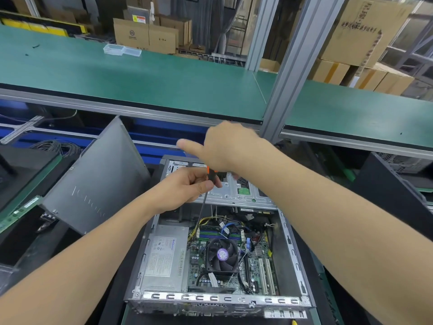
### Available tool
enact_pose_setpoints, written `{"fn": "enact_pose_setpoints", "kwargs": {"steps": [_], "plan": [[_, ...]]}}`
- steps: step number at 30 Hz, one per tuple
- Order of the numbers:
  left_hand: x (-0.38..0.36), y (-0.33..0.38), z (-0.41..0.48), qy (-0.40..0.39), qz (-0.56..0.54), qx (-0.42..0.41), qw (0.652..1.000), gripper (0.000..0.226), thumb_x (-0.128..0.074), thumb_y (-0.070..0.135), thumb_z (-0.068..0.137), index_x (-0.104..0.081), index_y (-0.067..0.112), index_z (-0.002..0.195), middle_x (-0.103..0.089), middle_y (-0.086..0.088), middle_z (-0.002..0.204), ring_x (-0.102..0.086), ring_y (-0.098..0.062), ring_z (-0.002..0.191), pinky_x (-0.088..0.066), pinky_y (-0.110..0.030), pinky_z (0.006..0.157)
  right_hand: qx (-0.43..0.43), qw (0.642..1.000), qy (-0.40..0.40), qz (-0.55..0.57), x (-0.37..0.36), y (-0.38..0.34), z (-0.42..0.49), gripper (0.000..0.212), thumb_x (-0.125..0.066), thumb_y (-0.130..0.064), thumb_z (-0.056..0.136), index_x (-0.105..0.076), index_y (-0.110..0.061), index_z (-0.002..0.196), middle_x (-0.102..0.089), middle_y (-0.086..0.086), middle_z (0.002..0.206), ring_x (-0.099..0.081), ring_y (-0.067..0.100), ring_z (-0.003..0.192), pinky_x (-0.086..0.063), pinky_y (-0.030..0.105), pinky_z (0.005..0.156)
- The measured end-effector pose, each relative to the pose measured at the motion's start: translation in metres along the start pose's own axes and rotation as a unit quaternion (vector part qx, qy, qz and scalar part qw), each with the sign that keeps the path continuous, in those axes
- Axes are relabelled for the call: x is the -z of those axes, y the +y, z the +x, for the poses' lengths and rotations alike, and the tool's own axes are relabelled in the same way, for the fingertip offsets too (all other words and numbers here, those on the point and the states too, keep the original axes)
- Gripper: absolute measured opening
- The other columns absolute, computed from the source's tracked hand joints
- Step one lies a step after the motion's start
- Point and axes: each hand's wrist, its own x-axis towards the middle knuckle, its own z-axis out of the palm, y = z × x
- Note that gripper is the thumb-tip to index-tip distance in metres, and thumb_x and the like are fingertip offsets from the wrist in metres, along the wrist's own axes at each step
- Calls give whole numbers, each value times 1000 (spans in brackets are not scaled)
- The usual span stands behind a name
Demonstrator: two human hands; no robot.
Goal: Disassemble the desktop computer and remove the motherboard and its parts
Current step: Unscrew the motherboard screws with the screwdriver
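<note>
one screwdriver (212,176) in left grip (187,187), over case (210,297)

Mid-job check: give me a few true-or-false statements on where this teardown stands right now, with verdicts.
1. The left hand holds the screwdriver by its grip. True.
2. The CPU fan has been lifted off the motherboard. False: the fan sits on the board, inside the case.
3. The side panel is off and stands tilted to the left of the case. True.
4. The power supply lies out on the green shelf. False: it sits in the left part of the case, beside the motherboard.
</note>
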Motion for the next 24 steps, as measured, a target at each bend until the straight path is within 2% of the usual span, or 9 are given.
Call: {"fn": "enact_pose_setpoints", "kwargs": {"steps": [1,4,7,9,12,14,17,20,24], "plan": [[0,-1,0,-1,2,1,1000,20,-57,34,102,-72,25,111,-28,-15,66,-23,-23,56,-21,-42,55,23,998,-48,-26,-1,-5,0,35,-43,-38,107,-56,-31,138,-49,7,78,-58,22,54,-42,30,50],[3,-4,0,0,13,3,1000,21,-57,34,103,-71,26,116,-31,0,63,-25,-23,57,-24,-39,55,66,995,-80,-9,-1,-6,1,62,-47,-8,102,-36,-38,155,-51,4,64,-53,18,46,-51,29,48],[3,-3,-1,-3,3,-11,1000,18,-57,28,106,-69,25,118,-37,12,61,-28,-16,56,-29,-29,52,68,995,-66,44,-2,1,5,22,-48,-26,106,-64,-11,102,-53,-3,33,-48,9,24,-38,19,31],[4,-1,-2,-5,11,-16,1000,17,-57,29,106,-68,28,118,-39,14,62,-29,-14,55,-31,-28,52,77,993,-56,73,-4,4,7,35,-53,-36,102,-58,-12,77,-63,-2,45,-56,12,35,-37,20,38],[6,3,-3,-7,19,-10,1000,18,-57,33,106,-69,29,120,-33,2,64,-27,-19,57,-29,-33,53,120,990,-60,47,0,8,8,26,-65,-40,94,-66,-16,84,-72,3,82,-62,21,69,-48,30,56],[7,4,-3,0,11,1,1000,21,-59,37,103,-70,29,119,-30,-4,67,-26,-20,58,-29,-34,53,149,986,-62,38,5,10,7,13,-74,-34,87,-70,-21,87,-71,-3,83,-67,20,80,-57,34,67],[9,3,-4,8,8,16,1000,20,-59,38,103,-71,28,115,-30,1,64,-27,-17,57,-31,-29,54,181,981,-65,15,8,6,3,13,-76,-11,80,-71,-22,85,-68,-7,76,-66,19,79,-50,28,58],[8,0,-6,10,15,21,1000,16,-59,32,105,-67,25,92,-31,5,61,-27,-14,55,-30,-31,55,206,976,-51,-45,3,0,1,20,-68,-2,80,-67,-20,86,-69,3,94,-64,22,80,-43,27,56],[5,-3,-5,15,17,25,999,24,-57,28,106,-68,10,118,-30,1,61,-25,-16,55,-26,-31,55,216,974,-59,-38,-1,-1,-1,19,-71,-11,81,-67,-19,98,-71,3,98,-64,21,90,-44,28,62]]}}
